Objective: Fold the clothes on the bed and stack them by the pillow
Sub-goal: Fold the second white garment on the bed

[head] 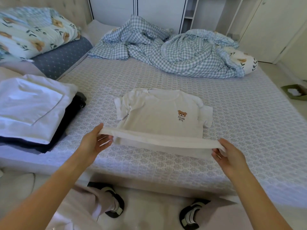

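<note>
A stack of folded clothes [31, 112] lay well left of the left hand [95, 141], which pinched the hem of the cream T-shirt [159, 118]. The shirt lay flat on the bed [240, 122] beyond both hands. The right hand [227, 156] pinched the hem's other end, apparently lifted.

Cream bear-print T-shirt [159, 117] flat on bed, hem lifted; folded stack [33, 110] left.

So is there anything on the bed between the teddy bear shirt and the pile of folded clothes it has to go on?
Nothing visible. Both hands, left hand and right hand, grip the bear T-shirt by its hem, and only bare patterned sheet lies between it and the folded stack on the left.
</note>
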